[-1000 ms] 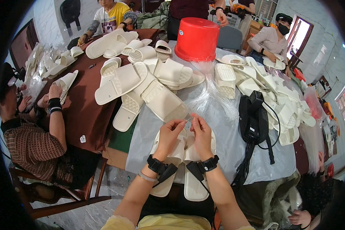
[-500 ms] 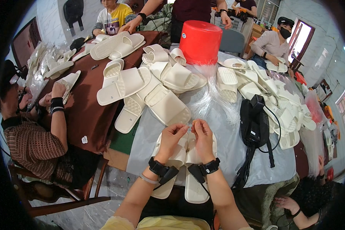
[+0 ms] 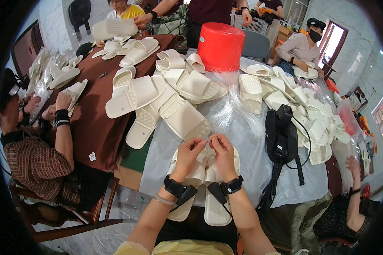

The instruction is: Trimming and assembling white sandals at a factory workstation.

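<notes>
Two cream slide slippers lie side by side in front of me, the left slipper (image 3: 184, 210) and the right slipper (image 3: 217, 208), partly covered by my wrists. Above their far ends, my left hand (image 3: 189, 156) and my right hand (image 3: 222, 154) are nearly touching, each with thumb and fingers pinched together. Something tiny and pale is between the fingertips, too small to name. Both wrists wear black bands with a small device. Just beyond my hands, a cream slipper (image 3: 184, 117) lies on a heap of similar ones.
A red bucket (image 3: 221, 46) stands upside down over clear strands (image 3: 236, 110). Right of my hands lies a black strapped bag (image 3: 278, 138) with a cable, before a slipper pile (image 3: 312, 114). Co-workers sit around; one (image 3: 38, 161) handles a slipper at the brown-covered table (image 3: 89, 131).
My hands stay pinched together in almost the same place. At the back, a co-worker has lifted a slipper off the brown table. At the lower right, another person's arm has risen.
</notes>
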`<action>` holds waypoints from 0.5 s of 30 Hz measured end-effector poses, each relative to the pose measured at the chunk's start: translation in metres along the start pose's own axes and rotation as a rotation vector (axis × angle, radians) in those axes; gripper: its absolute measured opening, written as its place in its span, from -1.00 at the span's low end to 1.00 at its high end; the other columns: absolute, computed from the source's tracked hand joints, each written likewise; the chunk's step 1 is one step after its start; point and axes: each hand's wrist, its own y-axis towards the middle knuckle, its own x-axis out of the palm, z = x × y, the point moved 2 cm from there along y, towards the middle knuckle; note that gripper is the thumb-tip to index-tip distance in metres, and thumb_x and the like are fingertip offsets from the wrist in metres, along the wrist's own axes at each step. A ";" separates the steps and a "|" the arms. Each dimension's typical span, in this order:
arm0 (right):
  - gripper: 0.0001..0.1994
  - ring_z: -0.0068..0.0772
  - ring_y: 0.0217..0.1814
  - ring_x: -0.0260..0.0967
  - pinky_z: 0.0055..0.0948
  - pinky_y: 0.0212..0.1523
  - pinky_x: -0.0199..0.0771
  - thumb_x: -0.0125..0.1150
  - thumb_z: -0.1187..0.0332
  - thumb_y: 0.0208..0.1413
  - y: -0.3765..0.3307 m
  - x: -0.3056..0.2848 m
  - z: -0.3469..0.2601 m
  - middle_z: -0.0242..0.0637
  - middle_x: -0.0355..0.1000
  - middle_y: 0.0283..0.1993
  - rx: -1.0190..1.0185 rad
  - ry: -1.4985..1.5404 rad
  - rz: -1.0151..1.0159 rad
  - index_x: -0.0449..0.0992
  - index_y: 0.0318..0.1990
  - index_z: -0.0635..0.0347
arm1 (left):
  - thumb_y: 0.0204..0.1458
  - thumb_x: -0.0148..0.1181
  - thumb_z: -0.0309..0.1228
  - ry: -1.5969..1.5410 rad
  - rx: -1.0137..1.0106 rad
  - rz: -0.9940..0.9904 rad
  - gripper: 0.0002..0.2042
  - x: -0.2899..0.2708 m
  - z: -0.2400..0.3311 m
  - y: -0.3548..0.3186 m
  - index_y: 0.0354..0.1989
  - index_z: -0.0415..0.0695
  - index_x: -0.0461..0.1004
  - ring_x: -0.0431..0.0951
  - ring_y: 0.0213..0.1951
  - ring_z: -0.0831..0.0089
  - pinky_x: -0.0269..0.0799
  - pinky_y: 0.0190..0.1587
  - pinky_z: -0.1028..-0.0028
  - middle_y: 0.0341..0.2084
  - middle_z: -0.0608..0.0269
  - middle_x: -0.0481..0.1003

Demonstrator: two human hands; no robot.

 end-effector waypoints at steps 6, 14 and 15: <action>-0.81 -0.60 -0.30 0.25 -0.61 -0.23 0.26 0.02 0.31 0.10 0.001 -0.008 0.006 -0.39 0.35 -0.35 -0.111 -0.279 0.027 0.40 -0.26 0.27 | -0.01 0.10 -0.42 0.010 -0.002 0.044 -0.84 0.008 0.005 -0.003 -0.32 -0.25 0.45 0.35 -0.40 0.67 0.24 -0.31 0.66 -0.46 0.37 0.44; -0.78 -0.69 -0.36 0.22 -0.66 -0.33 0.25 0.02 0.29 0.11 0.005 0.005 0.010 -0.45 0.31 -0.38 -0.165 -0.312 0.003 0.38 -0.24 0.27 | 0.03 0.06 -0.43 -0.004 -0.040 0.101 -0.88 -0.005 0.000 0.000 -0.34 -0.22 0.43 0.30 -0.42 0.71 0.20 -0.37 0.69 -0.47 0.43 0.40; -0.78 -0.69 -0.36 0.22 -0.66 -0.33 0.25 0.02 0.29 0.11 0.004 0.002 0.009 -0.45 0.31 -0.38 -0.171 -0.319 0.022 0.38 -0.24 0.27 | 0.03 0.06 -0.43 -0.007 -0.044 0.082 -0.88 -0.001 -0.001 0.000 -0.34 -0.22 0.43 0.30 -0.42 0.71 0.20 -0.37 0.69 -0.47 0.43 0.40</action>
